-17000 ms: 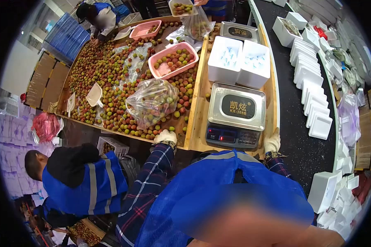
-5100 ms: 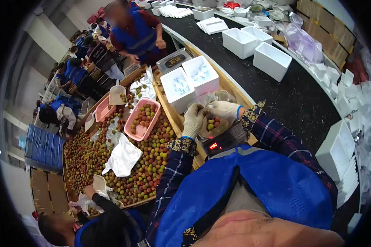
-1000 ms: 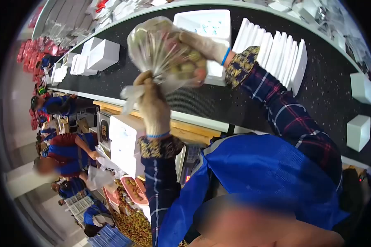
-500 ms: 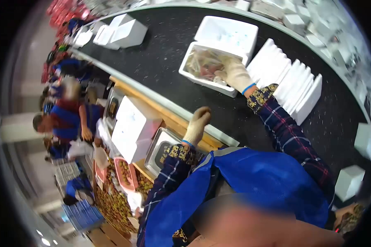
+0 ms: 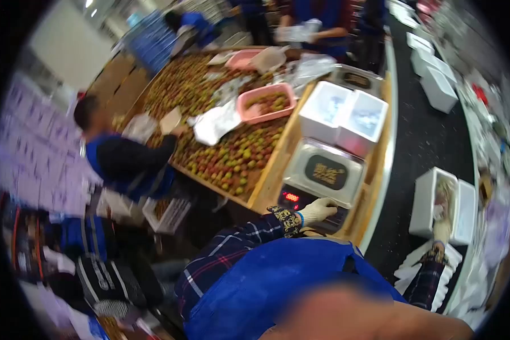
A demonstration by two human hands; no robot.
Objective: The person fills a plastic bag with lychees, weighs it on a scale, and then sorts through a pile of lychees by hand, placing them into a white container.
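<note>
My left hand (image 5: 318,211), in a cream knit glove, is at the front panel of a steel-topped scale (image 5: 350,176), beside its red lit display (image 5: 290,197). Its fingers look stretched out, with nothing held. My right hand (image 5: 442,231), gloved too, reaches into the near end of a white foam box (image 5: 423,205) on the dark conveyor belt (image 5: 405,164). Clear plastic over contents I cannot make out shows inside. The right fingers are hidden there. Against the box's right side leans a foam lid (image 5: 465,213).
Two open foam boxes (image 5: 361,120) stand behind the scale. Left of it, a wooden-edged table holds loose round fruit (image 5: 232,156) and a pink basket (image 5: 266,103). A co-worker (image 5: 127,156) reaches over the fruit. Stacked foam lids (image 5: 409,266) lie under my right arm.
My view has swung left toward the scale and the fruit table. My left hand has come onto the scale's front panel. My right hand stays in the foam box.
</note>
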